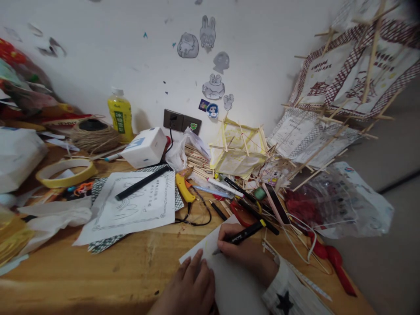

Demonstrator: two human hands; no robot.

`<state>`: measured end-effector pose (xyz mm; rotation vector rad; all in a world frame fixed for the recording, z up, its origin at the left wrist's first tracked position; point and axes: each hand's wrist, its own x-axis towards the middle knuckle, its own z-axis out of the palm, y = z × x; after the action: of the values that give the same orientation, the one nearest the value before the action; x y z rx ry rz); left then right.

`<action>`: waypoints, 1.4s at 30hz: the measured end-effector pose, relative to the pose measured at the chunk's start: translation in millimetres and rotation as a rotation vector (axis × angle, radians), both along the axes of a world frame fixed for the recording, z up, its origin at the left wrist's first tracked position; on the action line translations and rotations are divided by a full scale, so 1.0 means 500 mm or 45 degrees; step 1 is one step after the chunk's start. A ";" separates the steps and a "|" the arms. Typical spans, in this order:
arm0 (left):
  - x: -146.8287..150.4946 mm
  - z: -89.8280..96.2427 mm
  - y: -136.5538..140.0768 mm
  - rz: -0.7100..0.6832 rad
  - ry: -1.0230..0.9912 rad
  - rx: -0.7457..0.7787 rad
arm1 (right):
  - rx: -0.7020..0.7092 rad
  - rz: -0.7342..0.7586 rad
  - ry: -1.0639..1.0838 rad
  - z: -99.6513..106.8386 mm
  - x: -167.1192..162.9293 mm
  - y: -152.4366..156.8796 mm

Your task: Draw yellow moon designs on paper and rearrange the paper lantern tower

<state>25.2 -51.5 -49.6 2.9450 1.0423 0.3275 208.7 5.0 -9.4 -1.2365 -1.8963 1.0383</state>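
Observation:
A white sheet of paper [234, 280] lies at the front of the wooden table, a faint yellow mark near its upper left. My right hand [244, 249] is closed around a black marker pen [247, 232] with a yellow end; its tip points down at the paper. Whether the tip touches the sheet I cannot tell. Fingers stretched out, my left hand [192, 284] rests flat over the paper's left edge and holds nothing. Further left, a drawn-on sheet [141, 214] with a black stick-like bar [142, 183] across it lies on the table.
Behind my hands are a yellow glue gun [184, 186], thin wooden sticks, pens and a phone [276, 203]. Paper-and-stick lanterns [241, 148] stand at the back and right. A tape roll [67, 173], twine [95, 135], tissue box [144, 148] and yellow bottle [120, 116] sit left.

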 end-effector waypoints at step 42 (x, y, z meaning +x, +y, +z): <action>-0.006 0.009 0.007 -0.038 0.014 -0.067 | 0.230 -0.102 -0.117 -0.015 -0.007 0.002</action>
<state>22.3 -48.1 -45.3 2.9158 0.9910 0.2799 205.0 6.2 -16.8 -1.2629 -1.9454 0.7620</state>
